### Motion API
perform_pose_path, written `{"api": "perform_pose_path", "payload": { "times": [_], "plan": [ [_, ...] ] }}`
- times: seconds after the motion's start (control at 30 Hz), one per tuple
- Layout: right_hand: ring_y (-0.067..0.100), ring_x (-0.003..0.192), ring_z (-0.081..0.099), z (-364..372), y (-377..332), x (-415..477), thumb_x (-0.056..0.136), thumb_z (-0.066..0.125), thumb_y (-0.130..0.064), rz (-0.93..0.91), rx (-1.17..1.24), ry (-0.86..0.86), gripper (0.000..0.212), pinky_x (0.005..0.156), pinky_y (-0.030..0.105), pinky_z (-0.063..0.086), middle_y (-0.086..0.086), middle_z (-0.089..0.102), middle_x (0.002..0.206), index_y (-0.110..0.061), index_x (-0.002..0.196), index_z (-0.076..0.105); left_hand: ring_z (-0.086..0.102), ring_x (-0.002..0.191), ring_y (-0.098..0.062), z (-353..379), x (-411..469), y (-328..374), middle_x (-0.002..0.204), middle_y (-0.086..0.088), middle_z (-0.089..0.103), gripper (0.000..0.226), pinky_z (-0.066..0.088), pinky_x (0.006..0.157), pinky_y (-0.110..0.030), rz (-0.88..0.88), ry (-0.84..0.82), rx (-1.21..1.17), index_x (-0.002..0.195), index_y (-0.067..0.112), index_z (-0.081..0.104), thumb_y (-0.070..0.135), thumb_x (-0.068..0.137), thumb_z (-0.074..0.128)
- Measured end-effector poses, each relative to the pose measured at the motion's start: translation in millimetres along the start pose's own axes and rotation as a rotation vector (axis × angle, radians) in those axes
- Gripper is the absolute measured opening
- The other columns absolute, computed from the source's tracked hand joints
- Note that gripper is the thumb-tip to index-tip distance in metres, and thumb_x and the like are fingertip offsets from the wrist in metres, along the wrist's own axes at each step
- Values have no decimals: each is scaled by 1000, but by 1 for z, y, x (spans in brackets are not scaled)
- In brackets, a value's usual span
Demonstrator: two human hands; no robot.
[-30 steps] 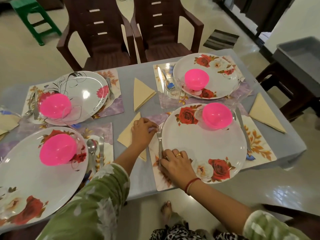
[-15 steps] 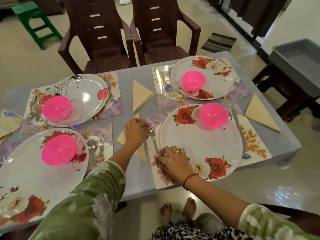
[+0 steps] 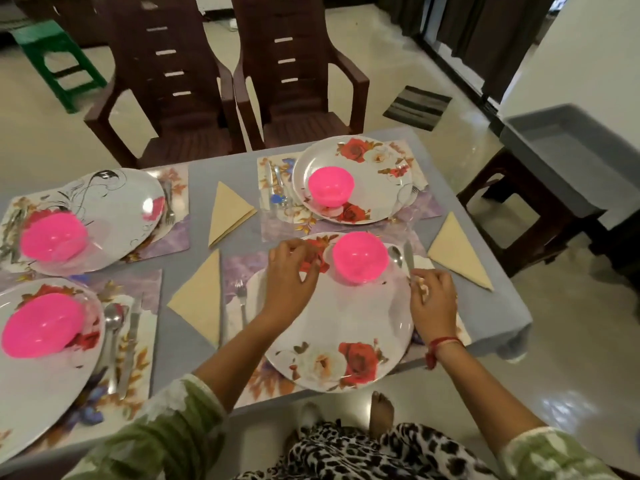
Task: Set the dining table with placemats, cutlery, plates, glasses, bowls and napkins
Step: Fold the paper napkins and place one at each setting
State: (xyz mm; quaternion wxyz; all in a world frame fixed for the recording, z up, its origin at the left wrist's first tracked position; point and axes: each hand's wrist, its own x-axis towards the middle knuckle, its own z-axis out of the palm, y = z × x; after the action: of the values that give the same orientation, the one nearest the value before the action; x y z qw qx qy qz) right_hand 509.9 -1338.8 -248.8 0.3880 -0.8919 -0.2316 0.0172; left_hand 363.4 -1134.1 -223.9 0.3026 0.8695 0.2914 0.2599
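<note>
Near-right place setting. The plate [image 3: 332,327] lies on its placemat [image 3: 239,268] at the near edge of the table [image 3: 204,174], with a pink bowl [image 3: 360,258] on its far part. The left hand [image 3: 289,278] is over the plate's far left, fingers curled; whether it holds anything cannot be told. The right hand [image 3: 433,303], at the plate's right rim, pinches the near end of the knife [image 3: 408,254], which lies just beside the spoon [image 3: 394,252]. The fork [image 3: 240,296] lies left of the plate.

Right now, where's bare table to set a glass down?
Bare table: near edge between the near-left placemat and near-right placemat; far edge beyond the far napkin; right corner past the right napkin. Crowded: near-right plate, left hand over it, right hand pinching the knife.
</note>
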Motion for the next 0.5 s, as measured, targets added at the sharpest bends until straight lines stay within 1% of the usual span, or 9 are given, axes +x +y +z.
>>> {"api": "perform_pose_path", "payload": {
  "times": [0.07, 0.17, 0.23, 0.3, 0.33, 0.4, 0.47, 0.5],
  "plan": [
    [35, 100, 53, -3, 20, 16, 89, 58, -5, 42, -28, -128, 20, 89, 32, 40, 17, 52, 109, -5, 107, 65, 42, 105, -16, 24, 5, 19, 105, 7, 48, 23, 45, 86, -34, 17, -48, -28, 107, 20, 67, 19, 87, 56],
    [31, 102, 54, 1, 31, 36, 88, 57, -6, 24, -27, -310, 22, 90, 29, 40, 14, 53, 113, -8, 109, 65, 49, 105, -23, 53, 14, 42, 105, 1, 57, 25, 41, 87, -38, 73, -117, 64, 105, 21, 69, 16, 86, 53],
    [29, 100, 54, 1, 37, 45, 88, 56, -4, -11, -37, -355, 21, 83, 23, 37, 12, 55, 109, -10, 105, 66, 51, 104, -26, 68, 18, 57, 105, -3, 60, 28, 38, 88, -37, 118, -129, 114, 104, 19, 69, 21, 86, 47],
    [27, 97, 54, -3, 42, 45, 87, 53, -2, -17, -26, -377, 21, 81, 22, 36, 10, 55, 107, -10, 101, 67, 50, 103, -24, 77, 20, 66, 104, -5, 62, 31, 35, 88, -36, 156, -109, 150, 103, 17, 69, 22, 85, 44],
    [24, 96, 54, -7, 46, 42, 87, 53, -1, -17, -11, -383, 20, 82, 22, 38, 7, 54, 105, -11, 98, 67, 51, 101, -25, 81, 23, 70, 104, -5, 63, 32, 37, 87, -37, 165, -101, 176, 102, 17, 69, 22, 85, 43],
    [17, 95, 50, -17, 56, 33, 86, 58, -4, -43, 2, -392, 18, 85, 27, 44, -2, 49, 101, -15, 96, 67, 55, 96, -29, 88, 30, 78, 102, -3, 65, 31, 41, 82, -40, 146, -99, 261, 100, 20, 71, 22, 84, 44],
    [11, 98, 42, -26, 65, 19, 84, 63, -10, -70, -34, -446, 19, 91, 29, 45, -7, 44, 102, -18, 100, 67, 58, 94, -31, 98, 38, 87, 103, -1, 67, 26, 41, 79, -40, 139, -137, 375, 100, 22, 72, 18, 83, 53],
    [11, 101, 41, -31, 68, 14, 83, 65, -14, -86, -57, -478, 22, 93, 29, 44, -6, 45, 106, -19, 104, 66, 58, 96, -31, 103, 42, 93, 104, -1, 67, 25, 40, 78, -39, 146, -184, 433, 101, 22, 72, 15, 83, 57]
  ]
}}
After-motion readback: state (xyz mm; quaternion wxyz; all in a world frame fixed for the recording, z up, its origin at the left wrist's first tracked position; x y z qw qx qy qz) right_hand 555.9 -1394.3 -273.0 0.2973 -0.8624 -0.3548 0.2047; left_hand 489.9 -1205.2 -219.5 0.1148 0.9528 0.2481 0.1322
